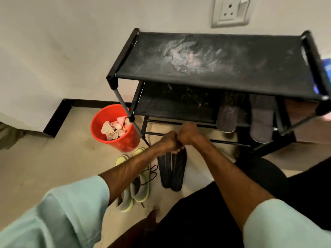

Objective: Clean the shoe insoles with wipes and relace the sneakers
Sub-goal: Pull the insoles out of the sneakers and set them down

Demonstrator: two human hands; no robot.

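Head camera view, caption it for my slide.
Left hand and right hand meet at the tips of two dark insoles, beside grey sneakers, a red bucket of crumpled wipes and a shoe rack.

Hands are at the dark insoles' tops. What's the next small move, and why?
Probably slip the dark ribbed insoles into the grey sneakers with yellow-green soles alongside: the left hand grips their tops, and crumpled wipes in the red plastic bucket suggest wiping is done.

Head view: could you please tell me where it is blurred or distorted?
In the head view, motion blur smears the left hand, the right hand and the right end of the shoe rack; the wide lens bows the rack's straight edges; the red bucket and the insoles look fairly sharp; lighting is soft, without glare.
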